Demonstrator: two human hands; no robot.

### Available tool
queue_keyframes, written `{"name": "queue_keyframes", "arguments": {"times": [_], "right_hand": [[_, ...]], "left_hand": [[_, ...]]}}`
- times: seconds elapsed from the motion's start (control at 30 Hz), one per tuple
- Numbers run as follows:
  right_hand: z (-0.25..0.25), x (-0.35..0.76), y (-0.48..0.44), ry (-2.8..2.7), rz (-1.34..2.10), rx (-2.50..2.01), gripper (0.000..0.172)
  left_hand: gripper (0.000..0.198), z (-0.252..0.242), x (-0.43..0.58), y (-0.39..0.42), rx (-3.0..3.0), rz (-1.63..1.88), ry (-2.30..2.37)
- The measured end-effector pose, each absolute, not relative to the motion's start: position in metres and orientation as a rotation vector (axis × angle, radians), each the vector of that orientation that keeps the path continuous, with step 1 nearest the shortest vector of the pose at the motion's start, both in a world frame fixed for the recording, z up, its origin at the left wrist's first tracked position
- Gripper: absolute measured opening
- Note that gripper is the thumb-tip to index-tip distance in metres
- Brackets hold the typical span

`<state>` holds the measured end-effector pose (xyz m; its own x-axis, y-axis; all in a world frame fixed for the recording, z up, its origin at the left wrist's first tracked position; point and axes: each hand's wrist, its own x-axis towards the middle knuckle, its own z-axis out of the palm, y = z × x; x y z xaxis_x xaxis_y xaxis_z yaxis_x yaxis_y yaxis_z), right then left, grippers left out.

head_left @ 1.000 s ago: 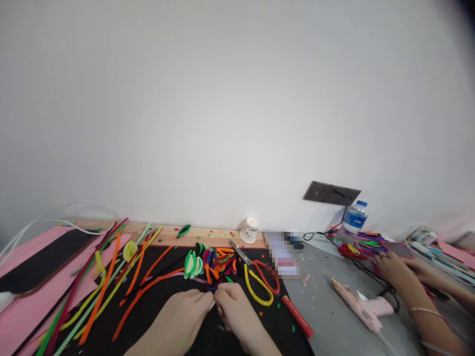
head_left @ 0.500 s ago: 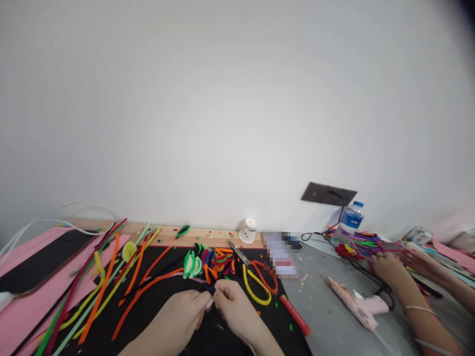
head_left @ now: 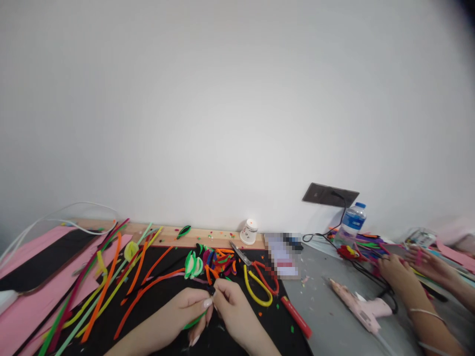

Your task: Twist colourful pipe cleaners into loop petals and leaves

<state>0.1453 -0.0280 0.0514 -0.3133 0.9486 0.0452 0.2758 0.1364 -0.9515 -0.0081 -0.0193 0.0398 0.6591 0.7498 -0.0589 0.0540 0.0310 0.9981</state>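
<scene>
My left hand (head_left: 189,309) is closed, its thumb and fingers pinched together. A green pipe cleaner (head_left: 195,321) shows beneath its palm, largely covered by the fingers. My right hand (head_left: 233,309) meets it at the fingertips, also in a pinch. A small dark bit (head_left: 212,290) sticks up between the two hands; it looks like a pipe cleaner end, but most of it is hidden. Just beyond lie green-and-white loops (head_left: 193,265) and a heap of orange, purple and blue pipe cleaner loops (head_left: 224,259). Scissors (head_left: 256,279) with yellow and red handles rest to the right.
Long pipe cleaners (head_left: 107,282) and a dark tablet (head_left: 44,262) on pink sheets lie left. A paper cup (head_left: 248,231) stands by the wall. Rightward are a red tube (head_left: 296,317), a pink glue gun (head_left: 358,304), a bottle (head_left: 352,222) and another person's hands (head_left: 399,277).
My left hand has turned and opened out slightly at the lower fingers, and green pipe cleaner now shows under it. The other person's farther hand has turned over.
</scene>
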Motion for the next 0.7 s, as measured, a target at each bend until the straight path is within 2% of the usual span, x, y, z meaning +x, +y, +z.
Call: {"name": "queue_keyframes", "arguments": {"times": [0.13,0.2,0.3,0.33,0.47,0.6,0.7], "right_hand": [[0.051,0.151,-0.022,-1.773,1.114,-1.241,0.026],[0.053,0.158,-0.016,-1.76,0.905,-1.308,0.023],[0.056,0.176,-0.008,-1.637,0.484,-1.499,0.008],[0.056,0.183,-0.006,-1.626,0.364,-1.564,0.009],[0.052,0.206,-0.002,-1.691,0.071,-1.936,0.034],[0.048,0.216,0.001,-1.768,0.064,-2.215,0.04],[0.048,0.223,0.005,-1.743,0.148,-2.338,0.037]], "left_hand": [[0.041,0.037,-0.007,-0.02,1.561,0.652,0.845],[0.039,0.036,-0.007,-0.019,1.596,0.672,0.892],[0.037,0.036,-0.007,-0.018,1.628,0.71,0.925],[0.037,0.036,-0.008,-0.018,1.634,0.719,0.928],[0.038,0.038,-0.008,-0.018,1.627,0.74,0.942],[0.038,0.038,-0.007,-0.019,1.585,0.788,0.956],[0.038,0.037,-0.007,-0.019,1.551,0.813,0.959]]}}
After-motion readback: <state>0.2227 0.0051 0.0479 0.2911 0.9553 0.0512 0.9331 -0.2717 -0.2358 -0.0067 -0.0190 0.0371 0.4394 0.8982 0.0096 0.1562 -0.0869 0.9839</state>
